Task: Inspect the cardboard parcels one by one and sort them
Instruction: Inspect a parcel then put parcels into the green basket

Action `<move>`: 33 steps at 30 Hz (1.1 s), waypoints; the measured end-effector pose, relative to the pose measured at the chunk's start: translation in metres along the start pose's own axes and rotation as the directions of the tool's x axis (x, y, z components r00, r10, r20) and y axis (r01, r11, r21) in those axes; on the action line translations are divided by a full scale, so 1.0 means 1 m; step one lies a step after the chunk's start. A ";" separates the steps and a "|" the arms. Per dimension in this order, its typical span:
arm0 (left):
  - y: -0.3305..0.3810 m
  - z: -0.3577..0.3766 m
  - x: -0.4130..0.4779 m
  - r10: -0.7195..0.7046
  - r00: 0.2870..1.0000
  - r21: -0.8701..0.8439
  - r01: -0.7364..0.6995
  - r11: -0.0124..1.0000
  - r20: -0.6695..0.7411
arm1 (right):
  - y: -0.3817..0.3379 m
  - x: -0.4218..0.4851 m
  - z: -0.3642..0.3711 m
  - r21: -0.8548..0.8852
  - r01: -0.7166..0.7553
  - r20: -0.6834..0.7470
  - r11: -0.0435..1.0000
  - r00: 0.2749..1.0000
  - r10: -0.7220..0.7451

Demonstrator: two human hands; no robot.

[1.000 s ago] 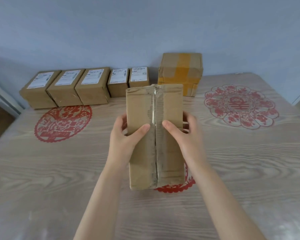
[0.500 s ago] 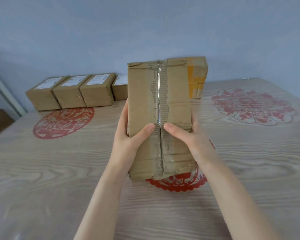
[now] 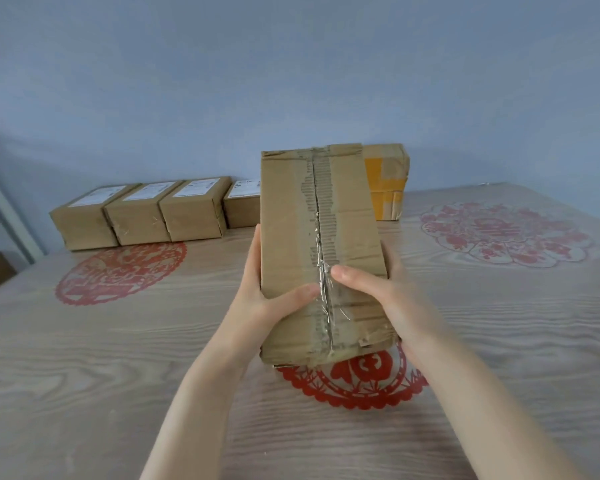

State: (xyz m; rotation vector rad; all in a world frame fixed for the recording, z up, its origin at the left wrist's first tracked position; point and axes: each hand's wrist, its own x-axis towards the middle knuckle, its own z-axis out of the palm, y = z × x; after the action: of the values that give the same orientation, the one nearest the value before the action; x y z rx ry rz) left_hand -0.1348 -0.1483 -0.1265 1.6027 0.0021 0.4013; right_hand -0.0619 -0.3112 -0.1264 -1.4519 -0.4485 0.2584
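Note:
A long brown cardboard parcel (image 3: 347, 216) with a torn, taped centre seam is held tilted up above the table, its near end lowest. My left hand (image 3: 257, 299) grips its left side, thumb across the front face. My right hand (image 3: 392, 299) grips the right side, thumb by the seam. Along the back wall stands a row of labelled brown parcels (image 3: 139, 216); the row's right end is hidden behind the held parcel. A yellow-taped parcel (image 3: 388, 181) stands behind it to the right.
The wooden table (image 3: 84, 375) carries red paper-cut decorations: one at the left (image 3: 118, 271), one at the right (image 3: 499, 233), one under the held parcel (image 3: 361, 379). A blue wall runs close behind the boxes. The table's left edge drops off near a white frame (image 3: 4, 209).
Both hands have lifted the parcel and tilted its far end upward, so it now covers part of the back row. The grip is unchanged.

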 end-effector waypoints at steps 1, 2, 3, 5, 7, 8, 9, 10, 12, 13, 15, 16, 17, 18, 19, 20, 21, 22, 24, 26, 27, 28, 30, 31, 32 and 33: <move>0.000 -0.001 0.000 -0.011 1.000 -0.004 0.011 1.000 0.028 | 0.001 0.002 0.000 0.006 -0.009 -0.019 1.000 1.000 0.010; 0.000 -0.001 0.000 -0.019 0.999 -0.005 0.019 1.000 0.041 | 0.001 0.002 0.000 0.012 -0.025 -0.032 1.000 0.999 0.025; 0.000 -0.002 0.000 -0.024 0.999 0.002 0.024 1.000 0.034 | 0.002 0.002 -0.001 0.015 -0.043 -0.028 0.999 0.999 0.043; -0.003 -0.002 0.001 -0.023 1.000 0.010 0.023 1.000 -0.015 | 0.002 0.002 -0.003 0.008 -0.091 0.023 0.996 0.996 0.090; -0.005 -0.001 0.001 -0.035 0.996 -0.012 0.035 0.999 -0.078 | 0.004 -0.001 -0.004 0.007 -0.147 0.087 0.989 0.986 0.145; -0.006 0.000 0.001 -0.049 0.994 -0.028 0.047 0.999 -0.097 | 0.004 -0.002 -0.005 0.002 -0.160 0.101 0.987 0.982 0.159; -0.007 -0.001 0.000 -0.052 0.993 -0.036 0.049 0.998 -0.103 | 0.005 -0.002 -0.005 -0.007 -0.162 0.102 0.987 0.982 0.162; -0.007 -0.001 0.000 -0.047 0.995 -0.032 0.044 0.999 -0.093 | 0.004 -0.001 -0.005 -0.013 -0.161 0.086 0.987 0.983 0.162; -0.006 -0.002 -0.001 -0.058 0.998 0.005 0.058 0.998 -0.010 | 0.005 0.000 -0.004 0.003 -0.165 0.033 0.986 0.986 0.165; -0.005 -0.001 -0.001 -0.079 0.996 0.017 0.078 0.997 0.033 | 0.005 0.001 -0.004 0.024 -0.170 0.008 0.985 0.985 0.170; -0.006 -0.001 0.000 -0.116 0.992 0.021 0.115 0.993 0.055 | 0.007 0.002 -0.004 0.054 -0.170 -0.026 0.984 0.985 0.172; -0.007 -0.001 0.002 -0.126 0.991 0.013 0.126 0.992 0.038 | 0.008 0.002 -0.004 0.058 -0.169 -0.028 0.984 0.985 0.171; -0.008 -0.001 0.003 -0.136 0.991 0.009 0.136 0.991 0.009 | 0.009 0.002 -0.004 0.059 -0.167 -0.018 0.984 0.986 0.169; -0.009 0.000 0.004 -0.149 0.989 -0.002 0.149 0.989 -0.020 | 0.009 0.001 -0.004 0.055 -0.162 -0.008 0.985 0.987 0.162; -0.010 0.000 0.004 -0.156 0.987 -0.015 0.155 0.988 -0.050 | 0.009 0.000 -0.003 0.049 -0.151 0.003 0.987 0.989 0.151; -0.010 0.001 0.004 -0.150 0.985 -0.021 0.149 0.989 -0.081 | 0.009 -0.001 -0.002 0.042 -0.137 0.011 0.990 0.991 0.137; -0.011 0.001 0.004 -0.134 0.985 -0.020 0.133 0.991 -0.104 | 0.009 -0.001 -0.002 0.036 -0.121 0.014 0.992 0.993 0.121; -0.012 0.001 0.004 -0.106 0.988 -0.011 0.105 0.994 -0.114 | 0.009 -0.001 -0.001 0.031 -0.106 0.003 0.994 0.994 0.106; -0.009 0.004 0.002 -0.052 0.996 0.025 0.054 0.998 -0.069 | 0.007 0.001 -0.001 0.022 -0.065 -0.033 0.998 0.997 0.065; -0.009 0.008 0.002 -0.022 1.000 0.041 0.023 0.999 -0.018 | 0.005 0.002 -0.003 0.026 -0.038 -0.057 0.999 0.998 0.040; -0.010 0.008 0.002 -0.018 1.000 0.030 0.019 0.999 -0.019 | 0.005 0.003 -0.005 0.030 -0.030 -0.057 0.999 0.998 0.032; -0.009 0.009 0.001 -0.020 0.999 0.011 0.020 1.000 -0.034 | 0.005 0.002 -0.005 0.034 -0.028 -0.051 0.999 0.998 0.029; -0.007 0.008 0.000 -0.021 0.996 -0.041 0.018 0.999 -0.084 | 0.003 0.000 -0.005 0.029 -0.012 -0.011 1.000 1.000 0.013; -0.006 0.006 -0.001 -0.024 0.994 -0.061 0.018 0.998 -0.107 | 0.003 -0.002 -0.004 0.021 -0.003 0.020 1.000 1.000 0.003; -0.007 0.004 -0.001 -0.024 0.992 -0.071 0.016 0.997 -0.122 | 0.002 -0.003 -0.003 0.012 0.002 0.047 1.000 0.999 -0.003; -0.006 0.002 -0.001 -0.021 0.992 -0.070 0.012 0.997 -0.128 | 0.002 -0.004 -0.002 0.006 0.009 0.061 1.000 0.998 -0.010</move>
State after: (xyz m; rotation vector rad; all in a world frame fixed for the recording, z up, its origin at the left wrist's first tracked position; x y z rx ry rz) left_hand -0.1338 -0.1495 -0.1330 1.5056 0.0992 0.4865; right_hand -0.0646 -0.3142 -0.1288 -1.4390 -0.5038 0.2966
